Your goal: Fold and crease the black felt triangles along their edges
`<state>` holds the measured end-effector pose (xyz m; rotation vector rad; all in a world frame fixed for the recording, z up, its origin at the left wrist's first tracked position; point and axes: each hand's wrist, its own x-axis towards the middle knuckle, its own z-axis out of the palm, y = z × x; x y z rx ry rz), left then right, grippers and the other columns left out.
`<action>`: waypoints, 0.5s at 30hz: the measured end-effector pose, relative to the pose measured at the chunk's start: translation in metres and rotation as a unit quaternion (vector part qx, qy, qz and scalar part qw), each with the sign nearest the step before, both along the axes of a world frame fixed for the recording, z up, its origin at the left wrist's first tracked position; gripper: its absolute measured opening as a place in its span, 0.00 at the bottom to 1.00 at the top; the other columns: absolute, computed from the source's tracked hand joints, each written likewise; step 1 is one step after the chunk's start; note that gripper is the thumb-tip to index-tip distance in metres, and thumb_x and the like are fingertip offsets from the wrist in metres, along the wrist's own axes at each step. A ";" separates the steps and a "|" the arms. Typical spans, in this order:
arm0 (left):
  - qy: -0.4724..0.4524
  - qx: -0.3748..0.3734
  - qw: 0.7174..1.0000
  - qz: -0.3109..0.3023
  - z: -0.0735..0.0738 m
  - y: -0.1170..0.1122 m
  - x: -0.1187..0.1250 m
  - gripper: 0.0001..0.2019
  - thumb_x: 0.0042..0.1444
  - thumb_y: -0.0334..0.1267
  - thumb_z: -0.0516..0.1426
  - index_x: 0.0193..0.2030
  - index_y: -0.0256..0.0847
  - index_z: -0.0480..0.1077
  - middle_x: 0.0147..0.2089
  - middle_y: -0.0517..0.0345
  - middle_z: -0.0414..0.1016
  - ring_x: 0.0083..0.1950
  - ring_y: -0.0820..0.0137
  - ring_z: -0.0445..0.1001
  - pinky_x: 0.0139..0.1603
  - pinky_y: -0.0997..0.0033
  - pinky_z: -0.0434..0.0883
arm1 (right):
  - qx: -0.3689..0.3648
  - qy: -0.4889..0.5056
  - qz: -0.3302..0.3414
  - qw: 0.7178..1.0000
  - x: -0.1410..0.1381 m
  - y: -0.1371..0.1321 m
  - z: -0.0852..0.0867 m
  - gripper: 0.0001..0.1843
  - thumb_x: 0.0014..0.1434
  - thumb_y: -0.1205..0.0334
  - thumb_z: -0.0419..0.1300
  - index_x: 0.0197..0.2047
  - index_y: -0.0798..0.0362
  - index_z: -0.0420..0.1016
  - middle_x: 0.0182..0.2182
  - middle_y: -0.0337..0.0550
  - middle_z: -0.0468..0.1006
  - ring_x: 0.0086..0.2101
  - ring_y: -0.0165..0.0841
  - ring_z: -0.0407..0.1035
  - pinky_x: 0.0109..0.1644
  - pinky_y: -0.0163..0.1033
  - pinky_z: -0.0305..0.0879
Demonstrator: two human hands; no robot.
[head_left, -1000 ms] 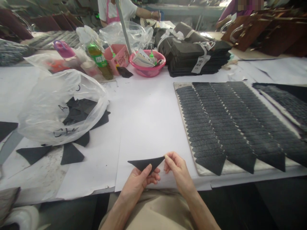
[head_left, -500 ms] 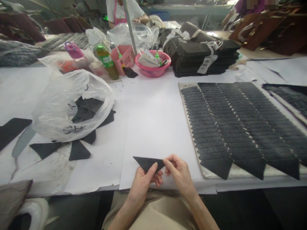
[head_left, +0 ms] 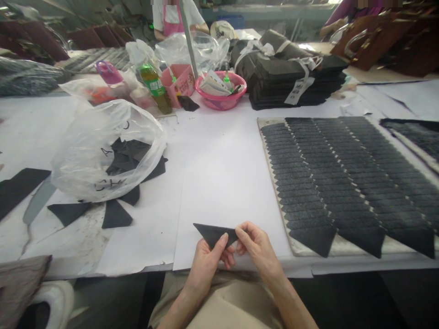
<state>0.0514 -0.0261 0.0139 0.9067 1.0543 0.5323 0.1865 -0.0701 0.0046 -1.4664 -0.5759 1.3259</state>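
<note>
Near the table's front edge, a black pointed piece of sheet material [head_left: 213, 234], perhaps leather, is held between my two hands. My left hand [head_left: 211, 256] grips its lower edge, thumb on top and fingers curled beneath. At the piece's right corner, my right hand [head_left: 255, 242] pinches with thumb and forefinger. To the right, a pale board [head_left: 291, 249] bears overlapping rows of similar black pieces [head_left: 318, 183]. Loose black pieces [head_left: 117, 214] spill from a clear plastic bag [head_left: 73, 160] on the left.
White paper [head_left: 222, 173] covers the table. Along the back stand a green-labelled bottle [head_left: 156, 87], a pink box [head_left: 181, 78], a pink basin [head_left: 219, 103] and a tied stack of black sheets [head_left: 270, 87]. Two other people are beyond, one in a pink apron [head_left: 172, 23].
The whole view has shifted slightly, so the scene sits a little further right. Both hands keep the same hold on the black piece.
</note>
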 end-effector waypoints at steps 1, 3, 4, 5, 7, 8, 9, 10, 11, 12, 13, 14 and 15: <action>0.000 0.000 1.000 -0.005 0.001 0.000 0.000 0.19 0.57 0.49 0.58 0.26 0.33 0.73 0.19 0.55 0.72 0.19 0.72 0.69 0.20 0.75 0.67 | 0.000 -0.009 0.001 1.000 0.000 0.000 0.001 0.21 0.56 0.43 0.62 0.33 0.54 0.71 0.19 0.34 0.70 0.22 0.28 0.65 0.28 0.32 0.61; -0.002 0.000 1.000 -0.017 0.001 0.001 0.000 0.19 0.57 0.49 0.59 0.26 0.33 0.73 0.19 0.55 0.72 0.19 0.72 0.68 0.21 0.75 0.67 | 0.002 -0.028 -0.005 1.000 -0.001 0.001 0.003 0.19 0.55 0.44 0.63 0.32 0.54 0.71 0.18 0.33 0.69 0.22 0.28 0.65 0.29 0.32 0.61; -0.004 -0.001 1.000 -0.023 0.001 0.001 -0.001 0.19 0.57 0.49 0.59 0.26 0.33 0.73 0.20 0.54 0.72 0.19 0.72 0.68 0.21 0.75 0.67 | 0.003 -0.034 -0.007 0.999 -0.001 0.001 0.005 0.19 0.55 0.45 0.63 0.30 0.54 0.71 0.18 0.33 0.69 0.22 0.27 0.64 0.29 0.32 0.60; -0.004 -0.001 1.000 -0.028 0.001 0.001 -0.001 0.19 0.57 0.49 0.59 0.25 0.33 0.73 0.20 0.54 0.72 0.19 0.72 0.68 0.21 0.75 0.67 | 0.004 -0.037 -0.007 0.999 -0.001 0.001 0.006 0.19 0.55 0.46 0.63 0.29 0.54 0.71 0.18 0.33 0.68 0.22 0.27 0.64 0.28 0.32 0.60; -0.002 0.004 0.999 -0.032 0.000 0.000 -0.001 0.19 0.57 0.49 0.58 0.26 0.34 0.72 0.20 0.55 0.72 0.20 0.73 0.68 0.22 0.75 0.67 | 0.004 -0.042 -0.003 0.999 -0.001 0.001 0.009 0.19 0.55 0.46 0.63 0.28 0.54 0.70 0.19 0.33 0.68 0.22 0.27 0.63 0.28 0.32 0.60; -0.001 0.011 0.999 -0.031 -0.001 0.000 0.000 0.18 0.57 0.48 0.58 0.26 0.34 0.72 0.20 0.55 0.72 0.20 0.73 0.68 0.23 0.75 0.67 | 0.004 -0.044 -0.001 0.999 0.000 0.000 0.010 0.18 0.56 0.47 0.63 0.28 0.54 0.70 0.19 0.33 0.68 0.22 0.27 0.63 0.28 0.32 0.60; 0.001 0.020 0.999 -0.028 -0.002 0.000 0.000 0.18 0.57 0.48 0.59 0.26 0.34 0.72 0.21 0.56 0.72 0.21 0.73 0.68 0.23 0.75 0.67 | 0.005 -0.044 0.001 0.999 0.000 0.000 0.011 0.18 0.56 0.47 0.63 0.28 0.54 0.70 0.19 0.33 0.68 0.22 0.27 0.63 0.28 0.32 0.60; 0.002 0.027 0.999 -0.020 -0.002 0.000 0.001 0.16 0.57 0.47 0.59 0.27 0.34 0.71 0.22 0.56 0.72 0.22 0.73 0.69 0.25 0.75 0.68 | 0.006 -0.041 0.003 0.999 0.000 0.000 0.011 0.18 0.56 0.47 0.63 0.28 0.54 0.70 0.19 0.33 0.68 0.22 0.27 0.64 0.28 0.32 0.60; 0.000 0.032 0.999 -0.011 -0.002 0.000 0.001 0.15 0.57 0.46 0.59 0.28 0.35 0.71 0.22 0.57 0.72 0.23 0.73 0.69 0.26 0.75 0.68 | 0.007 -0.036 0.005 0.999 0.000 0.000 0.011 0.18 0.57 0.47 0.62 0.28 0.54 0.69 0.19 0.33 0.68 0.22 0.27 0.65 0.28 0.31 0.60; -0.003 0.033 0.999 -0.001 -0.002 0.000 0.002 0.13 0.57 0.45 0.60 0.30 0.35 0.71 0.23 0.58 0.73 0.25 0.73 0.69 0.28 0.75 0.68 | 0.009 -0.029 0.006 1.000 0.000 -0.001 0.011 0.18 0.58 0.47 0.62 0.28 0.54 0.69 0.19 0.33 0.68 0.22 0.27 0.65 0.28 0.31 0.60; -0.006 0.032 0.999 0.008 -0.002 0.000 0.002 0.12 0.56 0.44 0.60 0.32 0.36 0.71 0.24 0.59 0.73 0.25 0.73 0.69 0.29 0.75 0.68 | 0.011 -0.023 0.007 1.000 0.000 -0.001 0.011 0.18 0.58 0.47 0.61 0.28 0.54 0.69 0.19 0.33 0.67 0.22 0.27 0.66 0.28 0.31 0.60; -0.010 0.030 0.999 0.014 -0.001 0.000 0.003 0.11 0.56 0.43 0.61 0.34 0.36 0.71 0.24 0.60 0.73 0.26 0.73 0.69 0.30 0.75 0.68 | 0.013 -0.015 0.006 1.000 -0.001 -0.002 0.011 0.19 0.58 0.47 0.61 0.28 0.54 0.68 0.19 0.33 0.67 0.22 0.28 0.67 0.28 0.31 0.60; -0.013 0.028 0.999 0.018 -0.001 0.000 0.003 0.10 0.56 0.43 0.61 0.35 0.37 0.71 0.24 0.60 0.73 0.27 0.73 0.69 0.30 0.76 0.68 | 0.015 -0.007 0.006 1.000 -0.002 -0.002 0.010 0.19 0.58 0.46 0.61 0.28 0.54 0.68 0.19 0.33 0.67 0.22 0.28 0.68 0.27 0.31 0.61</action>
